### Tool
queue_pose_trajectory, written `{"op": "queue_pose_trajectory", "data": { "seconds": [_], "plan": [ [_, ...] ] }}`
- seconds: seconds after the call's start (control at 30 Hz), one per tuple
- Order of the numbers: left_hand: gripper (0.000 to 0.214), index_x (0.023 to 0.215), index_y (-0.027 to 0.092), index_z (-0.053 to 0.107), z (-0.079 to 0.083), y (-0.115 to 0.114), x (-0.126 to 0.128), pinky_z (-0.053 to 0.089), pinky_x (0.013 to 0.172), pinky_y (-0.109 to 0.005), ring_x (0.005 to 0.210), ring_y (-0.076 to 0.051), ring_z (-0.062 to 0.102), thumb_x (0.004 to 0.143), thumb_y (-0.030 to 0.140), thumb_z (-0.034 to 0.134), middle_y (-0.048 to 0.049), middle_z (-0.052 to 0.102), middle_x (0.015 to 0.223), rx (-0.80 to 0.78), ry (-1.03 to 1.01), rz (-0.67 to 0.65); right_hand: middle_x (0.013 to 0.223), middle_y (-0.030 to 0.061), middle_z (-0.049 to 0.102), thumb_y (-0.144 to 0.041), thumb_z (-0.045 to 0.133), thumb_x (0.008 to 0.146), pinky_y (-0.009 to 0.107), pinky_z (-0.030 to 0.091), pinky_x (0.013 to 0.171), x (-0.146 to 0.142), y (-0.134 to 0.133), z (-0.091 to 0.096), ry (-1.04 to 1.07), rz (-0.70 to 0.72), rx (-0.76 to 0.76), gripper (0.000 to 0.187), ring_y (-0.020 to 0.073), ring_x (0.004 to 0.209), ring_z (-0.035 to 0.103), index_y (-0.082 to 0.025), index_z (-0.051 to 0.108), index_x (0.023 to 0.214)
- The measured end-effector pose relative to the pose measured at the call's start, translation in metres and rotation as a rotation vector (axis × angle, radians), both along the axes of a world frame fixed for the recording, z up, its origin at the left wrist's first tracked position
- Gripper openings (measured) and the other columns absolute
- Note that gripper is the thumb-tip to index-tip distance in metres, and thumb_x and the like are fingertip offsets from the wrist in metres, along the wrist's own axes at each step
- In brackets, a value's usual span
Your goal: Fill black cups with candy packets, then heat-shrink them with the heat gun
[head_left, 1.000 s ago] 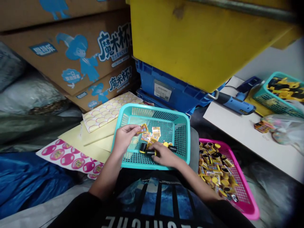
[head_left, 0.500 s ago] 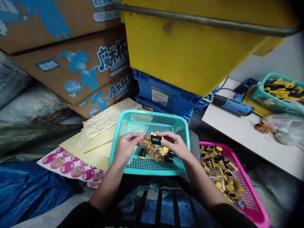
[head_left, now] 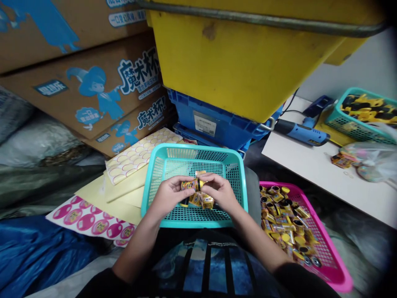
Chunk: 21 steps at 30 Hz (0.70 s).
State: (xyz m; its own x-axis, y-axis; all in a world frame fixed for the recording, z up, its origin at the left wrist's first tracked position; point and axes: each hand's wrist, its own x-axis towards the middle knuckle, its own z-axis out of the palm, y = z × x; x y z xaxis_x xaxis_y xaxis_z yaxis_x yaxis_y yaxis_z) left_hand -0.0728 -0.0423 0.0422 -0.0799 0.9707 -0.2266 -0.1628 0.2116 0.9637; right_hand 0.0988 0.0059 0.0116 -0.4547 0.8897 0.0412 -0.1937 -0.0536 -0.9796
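Observation:
My left hand (head_left: 169, 196) and my right hand (head_left: 221, 192) meet over a turquoise basket (head_left: 195, 224). Between them lies a small black tube (head_left: 190, 185) with a printed yellow wrapper around it, held sideways. My left thumb and fingers grip the wrapped part. The fingers of my right hand close on its yellow-capped right end, partly covering it. Below, in the basket, several loose yellow wrappers (head_left: 207, 201) lie with a black tube (head_left: 185, 203); my hands hide some of these pieces.
A pink basket (head_left: 333, 248) full of yellow and black tubes stands at right. Sticker sheets (head_left: 89, 217) lie at left. Behind are cartons (head_left: 102, 91), a yellow bin (head_left: 248, 70) and a blue crate (head_left: 206, 120). A blue heat gun (head_left: 302, 132) rests on the white table (head_left: 294, 174).
The yellow wrapper, earlier in my left hand beside the black tube, is now around the tube. My right fingers have shifted to the capped end. The view has moved slightly.

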Motion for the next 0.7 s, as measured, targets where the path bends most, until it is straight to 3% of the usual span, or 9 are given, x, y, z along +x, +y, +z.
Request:
{"op": "queue_pose_trajectory", "data": {
  "seconds": [0.1, 0.2, 0.33, 0.5, 0.6, 0.7],
  "plan": [
    [0.029, 0.086, 0.018, 0.071, -0.002, -0.002, 0.006, 0.056, 0.074, -0.03, 0.08, -0.017, 0.068, 0.059, 0.024, 0.081, -0.0046, 0.074, 0.088, 0.012, -0.032, 0.027, 0.117, 0.0048, 0.059, -0.051, 0.066, 0.079, 0.037, 0.047, 0.091, -0.01, -0.008, -0.002, 0.194, 0.094, -0.257, 0.035, 0.0195, 0.104, 0.058, -0.027, 0.065, 0.104],
    [0.028, 0.086, 0.018, 0.071, -0.005, -0.003, 0.012, 0.055, 0.079, -0.032, 0.084, -0.018, 0.068, 0.06, 0.024, 0.08, -0.0053, 0.074, 0.092, 0.037, -0.063, 0.053, 0.104, 0.0061, 0.063, -0.056, 0.068, 0.075, 0.034, 0.049, 0.083, -0.016, -0.012, -0.007, 0.286, 0.171, -0.425, 0.046, 0.0188, 0.091, 0.06, -0.025, 0.063, 0.108],
    [0.029, 0.088, 0.017, 0.071, -0.009, -0.003, 0.014, 0.055, 0.08, -0.032, 0.087, -0.019, 0.068, 0.061, 0.023, 0.08, -0.0063, 0.074, 0.096, 0.045, -0.075, 0.042, 0.095, 0.0045, 0.064, -0.047, 0.067, 0.08, 0.031, 0.047, 0.084, -0.016, -0.01, -0.014, 0.281, 0.129, -0.318, 0.031, 0.0167, 0.088, 0.06, -0.022, 0.066, 0.097],
    [0.028, 0.087, 0.018, 0.069, -0.01, -0.007, 0.015, 0.054, 0.073, -0.027, 0.079, -0.015, 0.066, 0.061, 0.022, 0.08, -0.0036, 0.073, 0.09, 0.016, -0.067, 0.058, 0.097, 0.0041, 0.063, -0.047, 0.066, 0.081, 0.032, 0.045, 0.088, -0.01, -0.006, -0.02, 0.142, 0.102, -0.167, 0.03, 0.0164, 0.091, 0.059, -0.021, 0.065, 0.097],
    [0.029, 0.085, 0.019, 0.067, -0.005, -0.007, 0.017, 0.054, 0.071, -0.027, 0.081, -0.016, 0.066, 0.059, 0.021, 0.08, -0.0034, 0.071, 0.089, 0.036, -0.02, 0.028, 0.102, 0.0041, 0.061, -0.051, 0.068, 0.077, 0.032, 0.046, 0.088, -0.007, -0.007, -0.018, 0.172, 0.112, -0.214, 0.04, 0.0171, 0.095, 0.059, -0.024, 0.061, 0.105],
    [0.027, 0.084, 0.019, 0.068, 0.0, -0.006, 0.021, 0.055, 0.075, -0.031, 0.086, -0.019, 0.066, 0.059, 0.022, 0.079, -0.0046, 0.071, 0.092, 0.078, 0.034, -0.006, 0.111, 0.007, 0.059, -0.058, 0.065, 0.077, 0.034, 0.047, 0.088, -0.007, -0.01, -0.013, 0.246, 0.221, -0.329, 0.051, 0.0194, 0.1, 0.058, -0.024, 0.058, 0.115]
  ]
}}
